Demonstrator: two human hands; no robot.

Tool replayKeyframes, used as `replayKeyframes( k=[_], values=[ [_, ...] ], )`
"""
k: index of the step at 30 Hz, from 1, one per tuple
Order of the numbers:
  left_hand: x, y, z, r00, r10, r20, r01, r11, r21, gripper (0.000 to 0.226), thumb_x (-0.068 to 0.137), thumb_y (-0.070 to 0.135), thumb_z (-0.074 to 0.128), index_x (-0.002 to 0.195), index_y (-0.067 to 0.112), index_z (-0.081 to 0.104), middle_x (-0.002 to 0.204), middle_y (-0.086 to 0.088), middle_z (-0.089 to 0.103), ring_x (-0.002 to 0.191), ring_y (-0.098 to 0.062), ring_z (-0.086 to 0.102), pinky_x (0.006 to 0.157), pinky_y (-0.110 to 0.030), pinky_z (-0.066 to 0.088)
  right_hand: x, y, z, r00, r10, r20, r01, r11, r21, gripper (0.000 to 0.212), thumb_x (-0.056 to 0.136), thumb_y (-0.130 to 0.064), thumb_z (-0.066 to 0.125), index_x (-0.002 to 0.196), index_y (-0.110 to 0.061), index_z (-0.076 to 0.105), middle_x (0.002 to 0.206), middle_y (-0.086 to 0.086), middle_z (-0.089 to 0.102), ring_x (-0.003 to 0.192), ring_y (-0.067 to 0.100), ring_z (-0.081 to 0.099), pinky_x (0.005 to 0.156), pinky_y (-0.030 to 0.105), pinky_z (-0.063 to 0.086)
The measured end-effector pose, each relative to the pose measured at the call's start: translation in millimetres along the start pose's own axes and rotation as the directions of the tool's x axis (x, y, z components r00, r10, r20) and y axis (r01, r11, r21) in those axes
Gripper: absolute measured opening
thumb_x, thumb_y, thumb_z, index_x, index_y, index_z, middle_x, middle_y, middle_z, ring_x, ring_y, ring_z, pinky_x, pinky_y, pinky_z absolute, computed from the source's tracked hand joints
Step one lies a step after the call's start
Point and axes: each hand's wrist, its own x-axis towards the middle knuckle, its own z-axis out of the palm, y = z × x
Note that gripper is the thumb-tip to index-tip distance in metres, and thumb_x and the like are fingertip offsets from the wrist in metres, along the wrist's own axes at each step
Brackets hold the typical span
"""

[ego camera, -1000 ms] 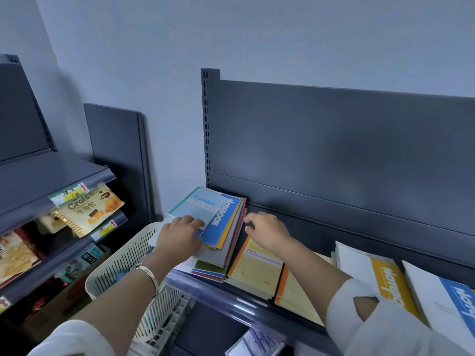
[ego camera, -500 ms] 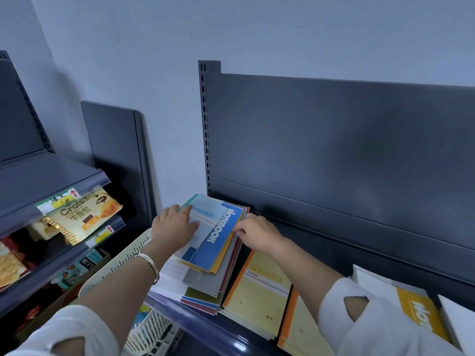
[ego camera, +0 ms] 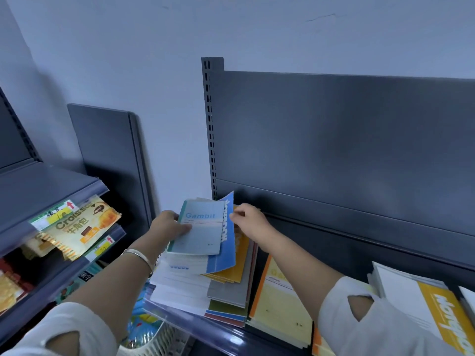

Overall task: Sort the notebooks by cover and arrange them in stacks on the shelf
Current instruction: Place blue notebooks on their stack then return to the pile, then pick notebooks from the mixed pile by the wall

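Item: pale-blue "Gambit" paper notebook (ego camera: 201, 231), over mixed notebook pile (ego camera: 180, 286), left end of dark metal shelf (ego camera: 200, 330). Left grip (ego camera: 168, 227) curled on its left edge, thumb on cover. Right grip (ego camera: 253, 223) pinches top edge of blue-cover notebook (ego camera: 227, 250) just beneath, tilted up. Yellow notebook stack (ego camera: 279, 294) adj., right.

Two hands (ego camera: 168, 226) (ego camera: 253, 223), five notebook stacks (ego camera: 195, 291) (ego camera: 280, 304) (ego camera: 318, 341) (ego camera: 421, 301) (ego camera: 469, 296).

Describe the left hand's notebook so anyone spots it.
Below the dark back panel, at its left end, sits a mixed pile. On top, the left hand grips the pale blue notebook. Unlike the brighter blue notebook the right hand pinches, it reads Gambit over a red line.
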Motion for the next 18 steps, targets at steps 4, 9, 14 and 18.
replayKeyframes(
  k=[4,9,14,18],
  values=[
    [3.4,-13.9,-10.8,0.999,0.006,-0.049,-0.021,0.952,-0.304,0.030,0.084,0.007,0.066,0.106,0.009,0.046,0.113,-0.018,0.059,0.101,-0.033,0.061,0.089,-0.048,0.052,-5.5,-8.9,22.0,0.984,0.131,0.125,-0.167,0.919,0.356,0.024,0.095,-0.024,0.053,0.119,-0.023,0.048,0.110,0.003,0.064,0.103,0.022,0.062,0.078,0.037,0.049],
    [-6.3,-9.4,-22.8,0.988,0.075,-0.134,-0.143,0.772,-0.619,0.029,0.091,0.001,0.054,0.110,0.014,0.036,0.109,-0.014,0.055,0.091,-0.028,0.057,0.079,-0.043,0.052,-11.8,-16.9,35.0,0.979,0.151,0.133,-0.200,0.817,0.541,0.011,0.095,-0.015,0.056,0.105,-0.016,0.058,0.113,0.009,0.066,0.102,0.024,0.063,0.079,0.039,0.053],
    [-8.9,8.3,-18.5,0.990,0.139,-0.022,-0.116,0.716,-0.688,0.022,0.095,0.005,0.051,0.110,0.011,0.036,0.107,-0.008,0.057,0.096,-0.027,0.056,0.080,-0.042,0.051,-15.5,-12.1,33.3,0.962,0.170,-0.213,-0.087,0.932,0.353,0.021,0.099,-0.016,0.044,0.117,-0.011,0.054,0.118,0.012,0.061,0.100,0.022,0.059,0.080,0.037,0.050],
    [-19.8,26.8,8.9,0.953,0.298,0.046,-0.219,0.790,-0.572,0.017,0.095,0.010,0.052,0.109,0.010,0.042,0.118,-0.009,0.054,0.101,-0.025,0.054,0.076,-0.034,0.049,-42.7,5.9,-5.2,0.817,0.133,-0.561,-0.028,0.981,0.192,0.018,0.100,-0.014,0.038,0.111,-0.007,0.051,0.099,0.007,0.059,0.078,0.016,0.052,0.058,0.025,0.041]
  ],
)
